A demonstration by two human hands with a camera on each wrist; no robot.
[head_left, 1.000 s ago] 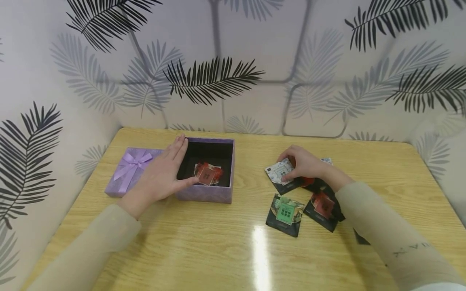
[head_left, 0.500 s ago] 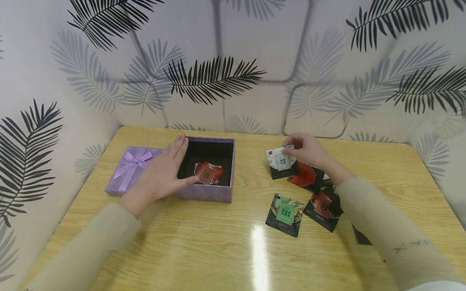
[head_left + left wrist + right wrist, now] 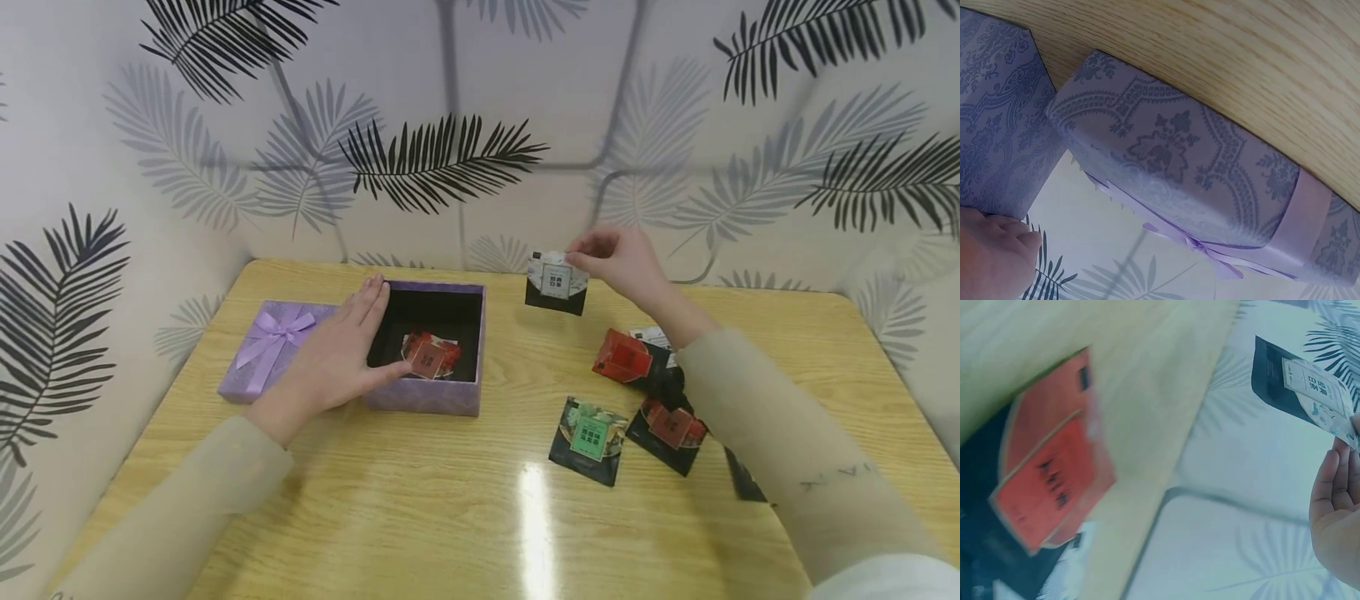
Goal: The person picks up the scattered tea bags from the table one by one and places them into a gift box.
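The right hand (image 3: 626, 262) holds a white tea sachet (image 3: 557, 283) in a narrow grip, thumb and fingers pinching its upper corner, raised off the wooden surface (image 3: 465, 500) at 2 o'clock from a patterned purple gift box (image 3: 423, 398). The left hand (image 3: 330, 358) touches the box at its 9 o'clock side, its grip wide: fingers straight along the rim, thumb spread out towards the near wall. Inside the box lies a red-labelled sachet (image 3: 429, 354). Farther out at 9 o'clock sits a purple lid (image 3: 258, 367) with a ribbon bow (image 3: 279, 333). A green-labelled sachet (image 3: 588, 437) lies flat at 4 o'clock from the box; a red-and-black sachet (image 3: 624, 354) rests at 3 o'clock, overlapping others partly hidden by the right sleeve (image 3: 787, 442).
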